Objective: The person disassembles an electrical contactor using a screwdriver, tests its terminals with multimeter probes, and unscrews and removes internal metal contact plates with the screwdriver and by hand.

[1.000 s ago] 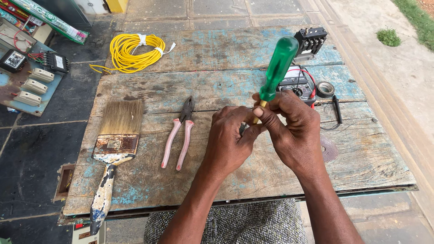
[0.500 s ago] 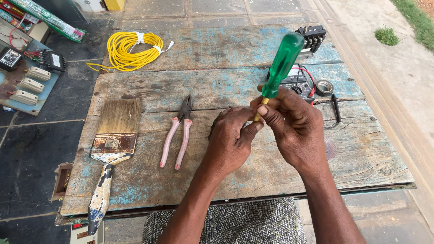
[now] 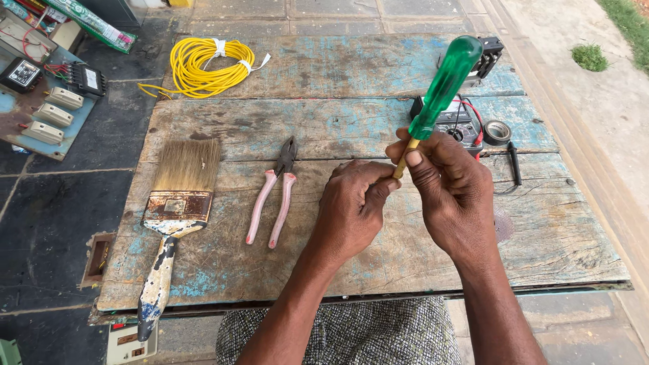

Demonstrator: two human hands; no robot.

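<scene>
Right hand (image 3: 454,196): grips green-handled screwdriver (image 3: 443,88), handle tilted up and away. Left hand (image 3: 353,206): closed, fingertips meeting the screwdriver shaft. Left of it: pink-handled pliers (image 3: 274,196), paintbrush (image 3: 174,209). Beyond: yellow wire coil (image 3: 206,66), multimeter (image 3: 453,122), tape roll (image 3: 497,132).

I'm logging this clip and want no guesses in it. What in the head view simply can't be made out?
- Screwdriver tip: head view, buried between the right hand and left hand.
- Whatever small part the left hand pinches: covered by its fingers.
- Meter: half behind the green handle and right hand.
- Paintbrush handle end: hangs past the wooden board edge.
</scene>
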